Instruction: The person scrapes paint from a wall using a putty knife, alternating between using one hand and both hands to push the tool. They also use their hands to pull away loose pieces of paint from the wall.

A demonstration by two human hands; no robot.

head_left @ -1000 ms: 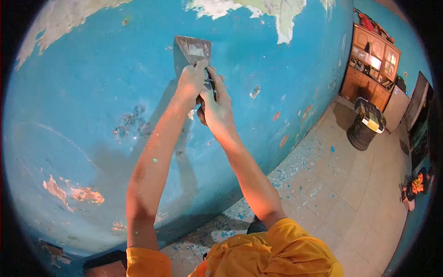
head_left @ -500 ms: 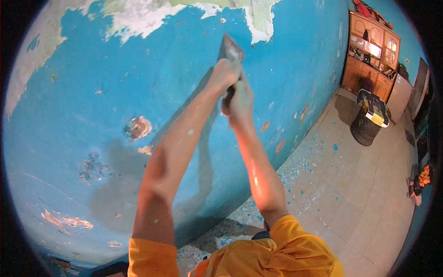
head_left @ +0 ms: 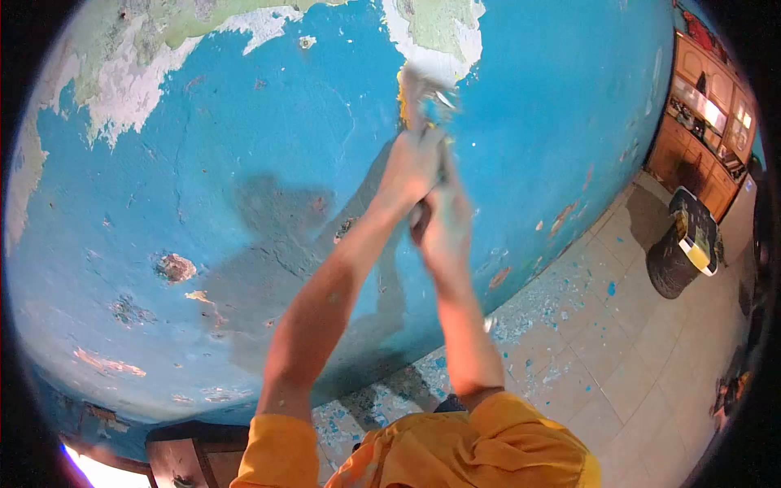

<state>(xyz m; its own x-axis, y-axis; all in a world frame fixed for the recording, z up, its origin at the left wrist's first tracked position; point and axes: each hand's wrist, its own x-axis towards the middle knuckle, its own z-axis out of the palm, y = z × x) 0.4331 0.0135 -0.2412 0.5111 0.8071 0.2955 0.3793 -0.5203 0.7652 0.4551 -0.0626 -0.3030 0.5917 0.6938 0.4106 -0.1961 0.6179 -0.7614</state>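
Note:
Both my hands are wrapped round the handle of one scraper (head_left: pixel 423 89), whose metal blade is blurred by motion. My left hand (head_left: pixel 413 167) grips nearer the blade, and my right hand (head_left: pixel 443 215) holds the dark handle end just below. The blade lies against the blue wall (head_left: pixel 277 146) at the lower edge of a bare whitish-green patch (head_left: pixel 435 32). Thin loose flakes show beside the blade, and a yellowish edge runs along its left side.
Paint chips (head_left: pixel 537 325) litter the tiled floor (head_left: pixel 618 366) along the wall. At the right stand a black bucket (head_left: pixel 671 264) with a tray on top and a wooden cabinet (head_left: pixel 695 154). Brown wooden furniture (head_left: pixel 175 459) is at the lower left.
The view has shifted left and up. The scraper has moved onto the bare patch's lower edge, where flakes and a yellowish edge now show. Both hands keep their grip.

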